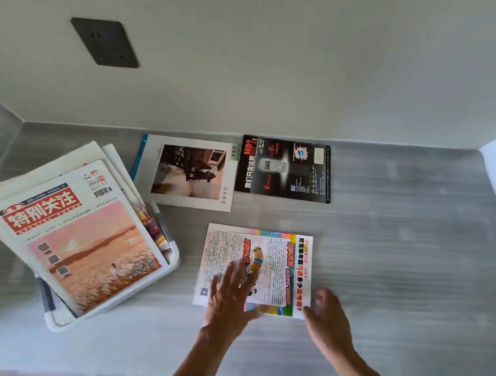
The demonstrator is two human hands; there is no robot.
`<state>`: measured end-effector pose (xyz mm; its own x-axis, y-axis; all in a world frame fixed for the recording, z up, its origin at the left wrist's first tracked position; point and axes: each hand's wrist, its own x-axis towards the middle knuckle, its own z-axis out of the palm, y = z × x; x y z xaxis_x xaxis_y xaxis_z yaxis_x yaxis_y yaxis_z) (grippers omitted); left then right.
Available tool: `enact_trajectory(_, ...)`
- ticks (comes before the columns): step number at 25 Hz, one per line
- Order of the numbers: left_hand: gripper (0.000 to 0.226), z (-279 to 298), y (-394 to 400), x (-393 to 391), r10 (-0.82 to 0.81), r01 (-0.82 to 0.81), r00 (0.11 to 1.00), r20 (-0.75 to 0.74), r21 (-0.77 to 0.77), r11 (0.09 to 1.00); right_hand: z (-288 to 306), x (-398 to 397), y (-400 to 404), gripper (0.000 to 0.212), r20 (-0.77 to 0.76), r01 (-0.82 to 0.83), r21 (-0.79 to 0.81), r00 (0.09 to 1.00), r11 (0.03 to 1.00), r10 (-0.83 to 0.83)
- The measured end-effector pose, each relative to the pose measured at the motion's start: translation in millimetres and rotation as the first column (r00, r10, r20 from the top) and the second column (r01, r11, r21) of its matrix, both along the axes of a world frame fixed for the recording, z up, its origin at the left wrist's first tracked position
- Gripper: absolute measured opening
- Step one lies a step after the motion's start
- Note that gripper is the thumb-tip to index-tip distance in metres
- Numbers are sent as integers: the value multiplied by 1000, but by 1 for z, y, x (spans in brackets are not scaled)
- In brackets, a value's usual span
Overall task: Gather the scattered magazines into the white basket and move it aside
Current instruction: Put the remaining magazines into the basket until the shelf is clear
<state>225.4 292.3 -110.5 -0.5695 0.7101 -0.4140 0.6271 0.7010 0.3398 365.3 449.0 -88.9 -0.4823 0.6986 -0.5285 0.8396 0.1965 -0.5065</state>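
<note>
Left hand [232,293] lies flat on colourful magazine [267,265]; right hand [327,317] spread beside its corner.

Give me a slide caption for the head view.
Both hands reach the colourful magazine; white basket already stacked.

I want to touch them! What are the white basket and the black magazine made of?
The white basket with rounded corners looks like smooth moulded plastic, going by its even, slightly shiny rim, though that is a guess. The black magazine by the wall seems to be thin coated paper: it lies flat and its printed cover has a faint sheen.
</note>
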Motion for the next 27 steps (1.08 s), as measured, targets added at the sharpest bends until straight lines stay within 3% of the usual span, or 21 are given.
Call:
enact_trajectory(2,89,-7,5,5,-14,14,1000,-10,-15,1000,-2,1,9,28,14,383,-300,918,874,-397)
enact_trajectory(5,105,-10,7,14,-80,88,994,80,-106,990,3,1,19,18,128,535,-477,827,697,-547)
enact_trajectory(7,103,-1,6,14,-81,91,990,119,-87,992,18,-9,26,14,143,471,-543,868,695,-476)
enact_trajectory(9,75,16,8,12,54,-66,994,98,133,989,39,-25,36,21,24,336,-602,914,725,-404)
enact_trajectory(10,68,27,11,12,181,-208,976,120,282,937,50,-34,42,26,-81,270,-651,904,709,-419)
enact_trajectory(12,60,54,17,11,356,-444,895,269,459,769,72,-43,50,28,-301,145,-747,796,648,-525)
enact_trajectory(13,51,64,19,9,376,-532,844,382,508,678,79,-44,57,16,-407,115,-700,746,705,-526)
enact_trajectory(14,42,72,19,6,358,-631,767,532,527,569,84,-42,65,12,-475,119,-556,766,822,-433)
enact_trajectory(15,36,81,17,1,303,-726,666,682,499,474,88,-41,73,37,-488,117,-380,817,918,-306)
enact_trajectory(16,36,88,12,-5,240,-784,581,778,458,419,89,-40,79,52,-463,50,-304,865,951,-193)
enact_trajectory(17,39,93,6,-11,201,-802,549,812,444,399,93,-44,78,52,-465,-40,-332,876,942,-127)
enact_trajectory(20,52,86,-9,-19,383,-781,610,693,444,439,84,-48,66,17,-424,-230,-284,901,931,93)
enact_trajectory(22,50,77,-13,-16,504,-783,616,606,399,478,73,-48,57,21,-379,-258,-265,914,929,146)
enact_trajectory(25,44,81,-22,-14,556,-757,650,518,374,536,79,-62,47,19,-312,-331,-294,920,897,237)
enact_trajectory(27,40,103,-40,-25,593,-751,660,461,434,498,92,-85,37,15,-344,-382,-241,893,892,290)
